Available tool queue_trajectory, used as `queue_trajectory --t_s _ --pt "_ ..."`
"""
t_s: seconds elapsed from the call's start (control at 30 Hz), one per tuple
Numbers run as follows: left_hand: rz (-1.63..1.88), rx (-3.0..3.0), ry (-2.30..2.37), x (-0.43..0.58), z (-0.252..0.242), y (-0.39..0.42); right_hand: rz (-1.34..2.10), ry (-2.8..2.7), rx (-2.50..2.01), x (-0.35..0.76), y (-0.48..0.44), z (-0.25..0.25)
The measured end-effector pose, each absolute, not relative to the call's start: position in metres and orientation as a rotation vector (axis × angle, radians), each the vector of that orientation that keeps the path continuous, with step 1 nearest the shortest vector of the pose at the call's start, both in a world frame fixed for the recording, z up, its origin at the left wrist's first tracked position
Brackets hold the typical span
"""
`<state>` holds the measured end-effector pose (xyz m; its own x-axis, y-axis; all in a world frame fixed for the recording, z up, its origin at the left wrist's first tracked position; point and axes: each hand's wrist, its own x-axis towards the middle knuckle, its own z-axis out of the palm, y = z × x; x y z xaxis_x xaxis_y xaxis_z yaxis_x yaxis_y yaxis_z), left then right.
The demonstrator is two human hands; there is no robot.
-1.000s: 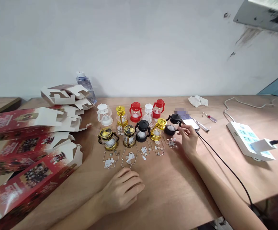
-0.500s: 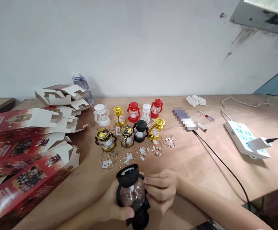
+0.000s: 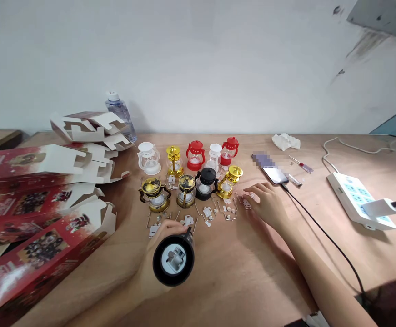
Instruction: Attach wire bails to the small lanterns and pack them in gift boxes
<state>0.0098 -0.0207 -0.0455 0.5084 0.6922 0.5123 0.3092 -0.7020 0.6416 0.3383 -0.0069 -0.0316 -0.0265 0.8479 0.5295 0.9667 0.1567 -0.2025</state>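
Observation:
My left hand (image 3: 162, 236) is closed around a small black lantern (image 3: 157, 268) near the front of the table. The lantern's underside is turned up toward me, showing a white round recess with a metal-looking part in it. My right hand (image 3: 265, 200) reaches out over the table, fingers apart, at a small group of loose parts (image 3: 247, 203) with a wire piece among them. Its fingertips are at those parts; whether they touch any is too small to tell. Close by stand a gold lantern (image 3: 230, 181) and another black lantern (image 3: 206, 184).
Red and white lanterns (image 3: 195, 156) stand behind, with more wire handles and small parts (image 3: 207, 212) in front. Opened red boxes (image 3: 44, 254) and a bottle (image 3: 121, 113) are at left. A phone (image 3: 275, 175), screwdriver (image 3: 302, 165), tissue (image 3: 285, 141) and power strip (image 3: 358, 197) lie right.
My right hand has left the black lantern and moved up and right to the small parts. My left hand has tipped the lantern so its underside faces me.

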Motion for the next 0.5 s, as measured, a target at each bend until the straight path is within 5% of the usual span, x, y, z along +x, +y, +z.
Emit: queue_trajectory --t_s 0.5 --pt "1.131 2.108 0.779 0.012 -0.033 -0.023 -0.069 -1.514 -1.283 0.274 -0.027 -0.018"
